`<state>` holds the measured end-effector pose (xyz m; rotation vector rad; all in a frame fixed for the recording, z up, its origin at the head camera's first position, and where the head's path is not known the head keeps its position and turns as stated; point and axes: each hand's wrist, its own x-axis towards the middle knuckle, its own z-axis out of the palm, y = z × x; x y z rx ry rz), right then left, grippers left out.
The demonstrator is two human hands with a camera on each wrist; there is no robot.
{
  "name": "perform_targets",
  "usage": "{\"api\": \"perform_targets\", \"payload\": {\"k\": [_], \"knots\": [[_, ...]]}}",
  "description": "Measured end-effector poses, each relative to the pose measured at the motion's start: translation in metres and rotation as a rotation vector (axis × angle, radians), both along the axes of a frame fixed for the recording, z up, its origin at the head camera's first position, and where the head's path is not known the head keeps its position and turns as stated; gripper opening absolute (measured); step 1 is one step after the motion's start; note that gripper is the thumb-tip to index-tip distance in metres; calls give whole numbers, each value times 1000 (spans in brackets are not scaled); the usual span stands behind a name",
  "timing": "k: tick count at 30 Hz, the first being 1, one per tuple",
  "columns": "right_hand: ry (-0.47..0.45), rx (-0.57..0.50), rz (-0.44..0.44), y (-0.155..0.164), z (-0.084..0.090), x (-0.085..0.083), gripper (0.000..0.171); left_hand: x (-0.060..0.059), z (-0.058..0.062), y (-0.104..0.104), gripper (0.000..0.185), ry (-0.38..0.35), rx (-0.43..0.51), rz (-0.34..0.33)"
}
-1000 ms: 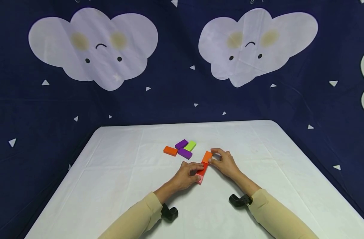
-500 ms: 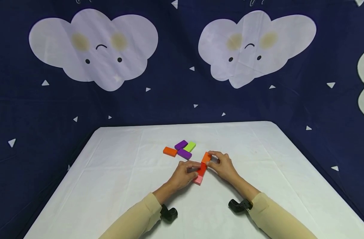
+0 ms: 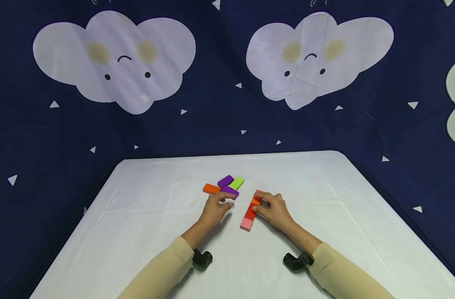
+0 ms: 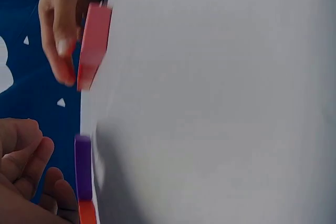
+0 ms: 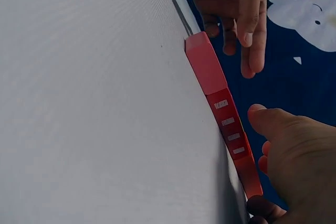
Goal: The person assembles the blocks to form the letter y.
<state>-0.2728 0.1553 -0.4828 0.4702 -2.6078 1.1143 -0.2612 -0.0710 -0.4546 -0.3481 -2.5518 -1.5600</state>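
A slanting row of flat blocks lies on the white table: pink [image 3: 246, 224] nearest, red [image 3: 249, 212] in the middle, orange [image 3: 255, 200] farthest. My right hand [image 3: 277, 211] is at this row. Its forefinger touches the orange block's far end, and its thumb hovers by the red block, seen apart from it in the right wrist view. My left hand [image 3: 214, 210] holds nothing. Its fingers reach over the front edge of a purple block [image 3: 230, 190], thumb apart; contact is not clear. White marks show on the red block's side [image 5: 228, 121] in the right wrist view.
Beside the purple block lie a second purple block [image 3: 225, 181], a lime green block [image 3: 236, 183] and another orange block [image 3: 211, 189]. A dark blue cloth [image 3: 220, 137] with clouds hangs behind the table [image 3: 145, 232].
My left hand has left the row of blocks and moved away to the left, up to the purple block. My right hand has shifted slightly left, its fingers now over the orange block.
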Motion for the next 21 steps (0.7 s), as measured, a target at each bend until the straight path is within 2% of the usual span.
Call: {"api": "perform_targets", "payload": {"k": [11,16,21], "knots": [[28,49,17,0,-3,-2,39,-23,7,-24,29,59,-49,137],[24,48,9,0,-4,-2,38,-30,8,-24,29,51,-103,115],[17,53,7,1,-5,-1,38,-40,9,-18,31,-15,-196,58]]}}
